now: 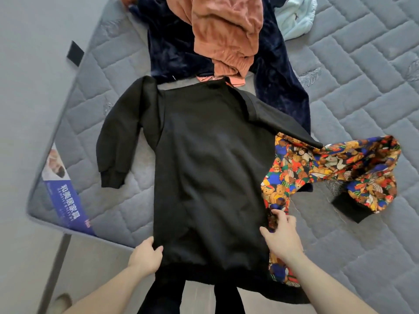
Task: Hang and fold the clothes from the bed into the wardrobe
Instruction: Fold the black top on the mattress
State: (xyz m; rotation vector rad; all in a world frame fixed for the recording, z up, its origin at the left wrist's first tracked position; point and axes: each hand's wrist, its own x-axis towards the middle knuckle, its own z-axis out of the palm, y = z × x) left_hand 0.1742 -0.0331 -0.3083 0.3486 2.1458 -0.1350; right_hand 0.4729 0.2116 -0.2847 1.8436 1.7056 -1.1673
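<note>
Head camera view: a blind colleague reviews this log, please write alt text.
Two bare hands hold the lower sides of a black sweatshirt spread flat on a grey quilted mattress: left hand at its left hem, right hand beside a teddy-bear print garment. Navy velvet, rust and pale blue clothes lie beyond.

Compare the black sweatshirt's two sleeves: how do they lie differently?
The black sweatshirt's plain black sleeve hangs bent toward the near edge, cuff showing, on bare grey quilted mattress. The teddy-bear print sleeve spreads sideways, crumpled, print showing. Both end in black ribbed cuffs.
</note>
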